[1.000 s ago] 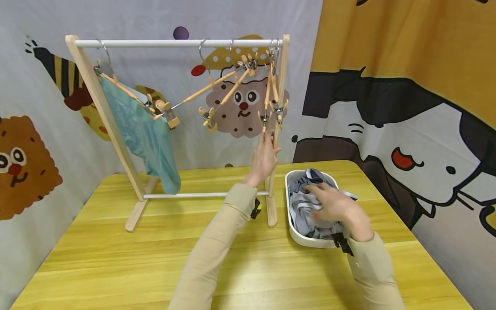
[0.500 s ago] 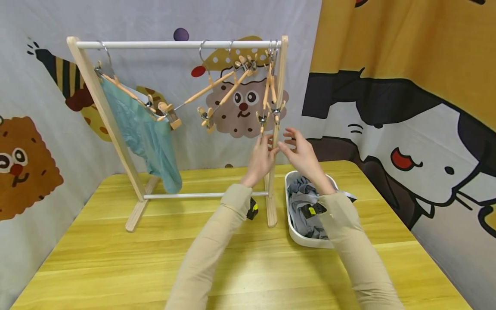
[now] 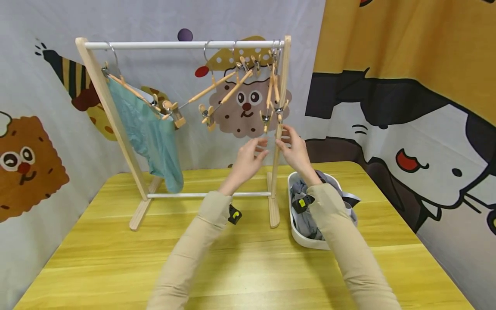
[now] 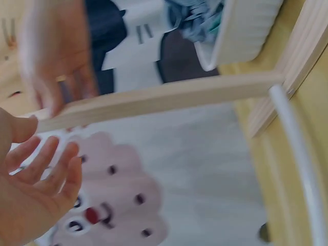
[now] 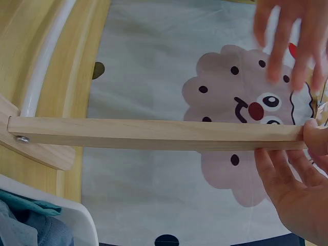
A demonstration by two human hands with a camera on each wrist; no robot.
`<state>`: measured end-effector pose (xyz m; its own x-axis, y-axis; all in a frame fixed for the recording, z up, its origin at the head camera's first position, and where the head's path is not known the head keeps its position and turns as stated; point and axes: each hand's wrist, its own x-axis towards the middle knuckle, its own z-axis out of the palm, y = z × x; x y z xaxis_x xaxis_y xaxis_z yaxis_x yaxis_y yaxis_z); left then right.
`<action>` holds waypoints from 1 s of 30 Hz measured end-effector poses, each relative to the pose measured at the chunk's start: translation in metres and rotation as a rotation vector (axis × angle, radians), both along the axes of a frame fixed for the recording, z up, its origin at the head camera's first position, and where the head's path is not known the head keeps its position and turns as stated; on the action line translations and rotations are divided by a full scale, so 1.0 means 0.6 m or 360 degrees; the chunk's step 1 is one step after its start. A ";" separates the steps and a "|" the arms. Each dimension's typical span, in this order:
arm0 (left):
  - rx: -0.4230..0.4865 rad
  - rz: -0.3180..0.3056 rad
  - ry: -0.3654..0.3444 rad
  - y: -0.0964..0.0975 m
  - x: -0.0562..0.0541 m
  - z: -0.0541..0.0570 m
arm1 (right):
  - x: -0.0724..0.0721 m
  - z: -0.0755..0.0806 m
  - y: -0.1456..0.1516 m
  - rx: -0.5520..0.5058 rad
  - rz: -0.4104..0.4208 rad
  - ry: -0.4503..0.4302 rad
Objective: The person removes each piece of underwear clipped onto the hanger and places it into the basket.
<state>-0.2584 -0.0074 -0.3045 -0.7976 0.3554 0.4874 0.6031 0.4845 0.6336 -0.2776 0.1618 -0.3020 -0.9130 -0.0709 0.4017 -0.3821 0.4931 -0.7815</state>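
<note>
A small wooden clothes rack (image 3: 186, 44) with a white top bar stands on the table. My right hand (image 3: 296, 150) is at its right post (image 3: 275, 168), just under the hanger clips. In the right wrist view, the thumb (image 5: 315, 136) lies across that post (image 5: 154, 134) and the fingers are at its edge, gripping it. My left hand (image 3: 248, 161) is left of the post, fingers loosely bent, holding nothing. Above both hands, two clip hangers (image 3: 272, 88) hang close together. A teal garment (image 3: 149, 133) hangs from a clip hanger at the left.
To the right of the rack stands a white basket (image 3: 310, 244) with grey and bluish clothes (image 3: 306, 221), partly hidden by my right arm. Two bare clip hangers (image 3: 213, 90) hang mid-bar. A printed cloth (image 3: 337, 38) backs the yellow wooden table (image 3: 263, 271).
My right hand has moved from above the clothes basket up and left to the rack's right post. My left hand has drawn away from below the clips, down and to the left.
</note>
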 end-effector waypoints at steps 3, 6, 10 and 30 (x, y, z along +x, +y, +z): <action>-0.0062 -0.0034 0.0009 -0.029 0.022 0.025 | -0.004 -0.004 -0.001 -0.0028 -0.0013 0.0031; -0.0128 -0.0103 0.0009 -0.057 0.048 0.055 | -0.004 -0.006 -0.001 -0.0046 -0.0031 0.0043; -0.0070 -0.0244 0.0084 -0.088 0.089 0.103 | -0.005 -0.007 -0.002 -0.0043 -0.0054 0.0064; 0.0907 0.1204 0.0293 -0.273 0.068 0.244 | 0.002 -0.006 -0.005 0.0020 -0.0064 0.0109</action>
<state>-0.2174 -0.1713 -0.1581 -0.6121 -0.5501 0.5680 0.3711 0.4345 0.8207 -0.2765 0.1585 -0.3053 -0.8857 -0.0402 0.4625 -0.4141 0.5187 -0.7479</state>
